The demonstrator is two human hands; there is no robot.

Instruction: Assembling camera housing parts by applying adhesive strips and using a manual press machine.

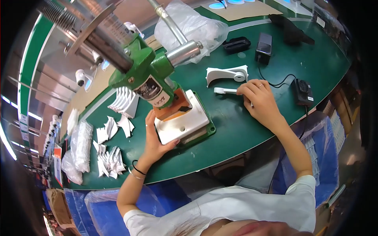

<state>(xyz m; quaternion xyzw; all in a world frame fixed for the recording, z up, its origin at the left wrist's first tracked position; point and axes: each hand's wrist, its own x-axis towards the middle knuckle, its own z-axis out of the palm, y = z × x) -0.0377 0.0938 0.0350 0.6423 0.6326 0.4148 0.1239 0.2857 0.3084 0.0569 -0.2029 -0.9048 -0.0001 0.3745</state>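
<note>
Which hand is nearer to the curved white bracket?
Right. The right hand is just below the right end of the curved white bracket; the left hand is farther away, at the white piece under the green press.

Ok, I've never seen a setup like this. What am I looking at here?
There's no robot here, just a person's bare hands, seen from above by a wide fisheye camera on their head; that's why straight edges bend. The left hand holds a white plastic plate at its near left corner, beneath a green hand press with a copper-coloured block under its head. The right hand has its fingers at the end of a small white plastic arm; how firmly, I can't tell. On the green tabletop also lie a curved white bracket, a pile of pointed white pieces and a black box with a grille.
</note>
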